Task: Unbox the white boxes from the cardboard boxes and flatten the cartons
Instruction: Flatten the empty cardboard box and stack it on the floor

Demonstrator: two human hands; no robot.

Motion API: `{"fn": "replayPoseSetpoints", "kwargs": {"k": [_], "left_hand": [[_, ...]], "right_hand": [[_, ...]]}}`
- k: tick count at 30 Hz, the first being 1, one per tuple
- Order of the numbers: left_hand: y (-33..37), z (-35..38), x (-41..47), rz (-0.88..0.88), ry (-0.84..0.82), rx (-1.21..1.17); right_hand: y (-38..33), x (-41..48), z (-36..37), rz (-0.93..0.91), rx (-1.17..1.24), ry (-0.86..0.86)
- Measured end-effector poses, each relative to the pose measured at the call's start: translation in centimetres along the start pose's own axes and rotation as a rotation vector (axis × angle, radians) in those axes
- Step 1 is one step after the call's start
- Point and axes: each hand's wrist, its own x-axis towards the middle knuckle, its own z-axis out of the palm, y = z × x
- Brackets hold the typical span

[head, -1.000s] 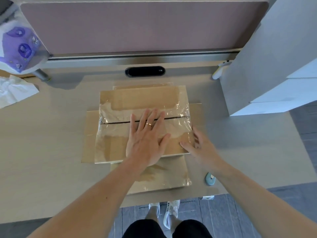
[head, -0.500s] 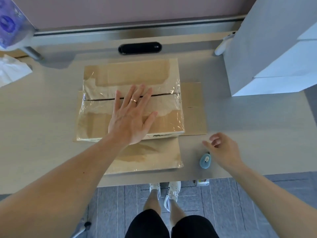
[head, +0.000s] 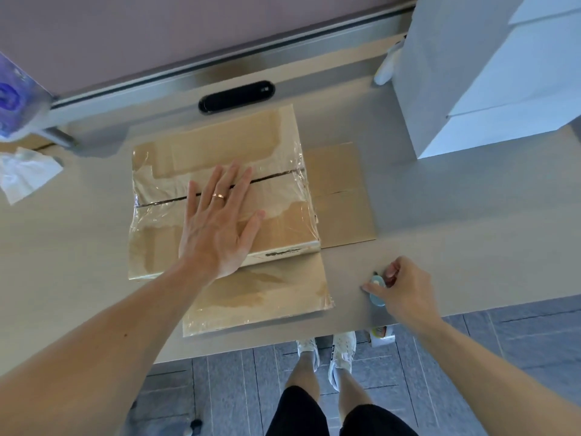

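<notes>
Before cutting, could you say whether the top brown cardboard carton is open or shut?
Shut: clear tape seals the carton, seam closed under the flat left hand.

1 taped carton; right of it, 1 blue cutter; left, 1 crumpled tissue; behind, 1 black grommet.

The pale worktop carries a flattened cardboard carton at its middle, covered in clear film and lying on more flat cardboard sheets that stick out to the right and toward the near edge. A stack of white boxes stands at the far right. A small blue cutter sits near the front edge, right of the cardboard. Crumpled white paper lies far left, and a black oval slot is set into the back
</notes>
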Motion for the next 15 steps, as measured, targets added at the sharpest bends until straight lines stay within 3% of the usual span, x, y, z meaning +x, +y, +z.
{"fn": "replayPoseSetpoints", "kwargs": {"k": [9, 15], "left_hand": [[0.1, -0.5, 0.2, 0.01, -0.038, -0.006], [0.0, -1.3, 0.6, 0.052, 0.0, -0.113]], "right_hand": [[-4.4, 0.8, -1.0, -0.039, 0.168, 0.034], [-11.3, 1.6, -2.5, -0.063, 0.505, -0.011]]}}
